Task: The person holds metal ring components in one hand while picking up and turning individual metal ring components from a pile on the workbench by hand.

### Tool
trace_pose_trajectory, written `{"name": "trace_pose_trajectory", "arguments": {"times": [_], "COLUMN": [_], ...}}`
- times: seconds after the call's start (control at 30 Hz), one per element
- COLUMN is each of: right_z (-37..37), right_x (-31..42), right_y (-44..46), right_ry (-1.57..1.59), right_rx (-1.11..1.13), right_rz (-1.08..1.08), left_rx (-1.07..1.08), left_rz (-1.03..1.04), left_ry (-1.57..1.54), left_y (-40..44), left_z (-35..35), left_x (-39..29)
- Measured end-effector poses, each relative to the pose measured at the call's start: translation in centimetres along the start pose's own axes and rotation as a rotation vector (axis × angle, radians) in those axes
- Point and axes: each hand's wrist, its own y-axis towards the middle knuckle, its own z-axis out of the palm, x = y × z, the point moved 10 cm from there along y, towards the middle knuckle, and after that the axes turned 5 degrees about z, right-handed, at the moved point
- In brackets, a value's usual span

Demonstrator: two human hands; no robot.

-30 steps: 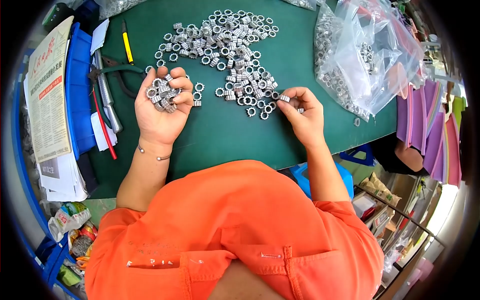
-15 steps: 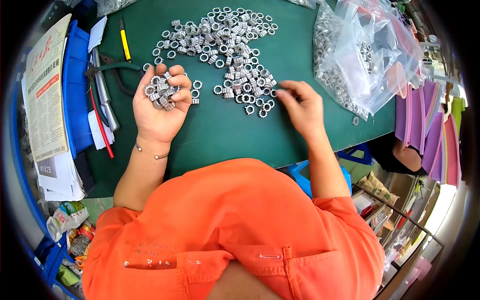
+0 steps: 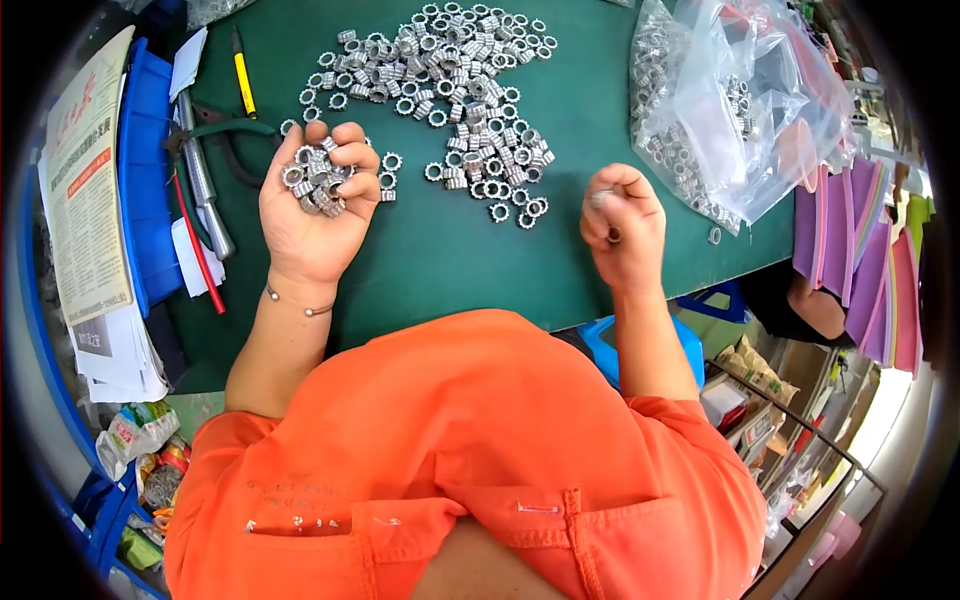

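My left hand (image 3: 318,228), palm up with curled fingers, cradles a handful of small toothed metal rings (image 3: 318,182). A few more rings lie on the table just beyond its fingers. To the right, my right hand (image 3: 628,228) is raised with its fingers closed; a greyish metal ring (image 3: 603,199) shows at the fingertips, smeared by motion. Between and beyond the hands spreads a loose pile of toothed metal rings (image 3: 455,75) on the green table (image 3: 440,260). My right hand is apart from the pile.
Clear plastic bags (image 3: 715,130) with more rings lie at right, one ring (image 3: 714,235) beside them. At left are a yellow cutter knife (image 3: 244,82), pliers (image 3: 225,130), a red pen-like rod (image 3: 200,245), a blue tray (image 3: 150,180) and a newspaper (image 3: 90,180).
My right hand has drawn back from the pile's right edge, turned upward and closed around a ring. My left hand has barely moved and still holds its rings.
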Motion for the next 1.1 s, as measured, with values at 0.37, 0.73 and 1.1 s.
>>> {"name": "trace_pose_trajectory", "arguments": {"times": [0.37,0.73,1.1], "right_z": [5.1,1.7,4.6], "right_x": [0.3,-1.5,0.6], "right_y": [-1.2,-1.3,-0.6], "right_ry": [-1.254,-0.104,-1.373], "right_rx": [0.101,0.188,0.155], "right_rz": [-0.401,0.099,-0.31], "left_rx": [-0.004,0.017,0.017], "left_rz": [0.01,-0.009,0.004], "left_ry": [0.008,0.004,0.009], "left_y": [0.1,0.2,0.1], "left_z": [0.0,-0.2,0.0], "left_x": [-0.1,-0.2,-0.2]}}
